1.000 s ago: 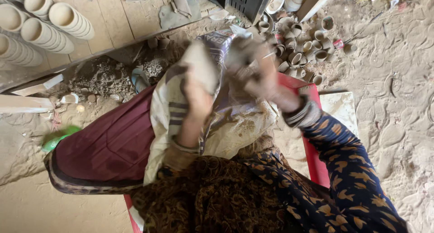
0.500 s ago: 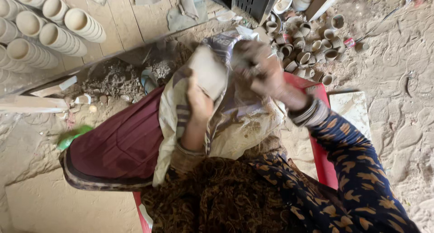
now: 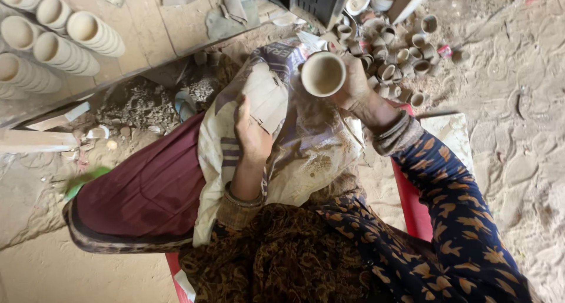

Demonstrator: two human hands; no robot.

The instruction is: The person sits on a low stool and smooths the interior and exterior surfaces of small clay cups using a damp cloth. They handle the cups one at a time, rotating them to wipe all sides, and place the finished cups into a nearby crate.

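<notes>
Clay cup (image 3: 322, 73) had just come clear of the sack (image 3: 306, 156), right hand (image 3: 353, 82) gripping it mouth-up above the lap, while the left hand (image 3: 252, 135) lay flat on the sack.

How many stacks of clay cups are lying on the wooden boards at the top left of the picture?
6 stacks of clay cups can be seen, lying side by side on the wooden boards: three nearer the top edge, three below them. More may continue outside the frame on the left.

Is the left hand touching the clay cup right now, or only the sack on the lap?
Apart. In the head view the left hand rests flat on the woven sack, with sack showing between it and the clay cup, held by the right hand.
</notes>
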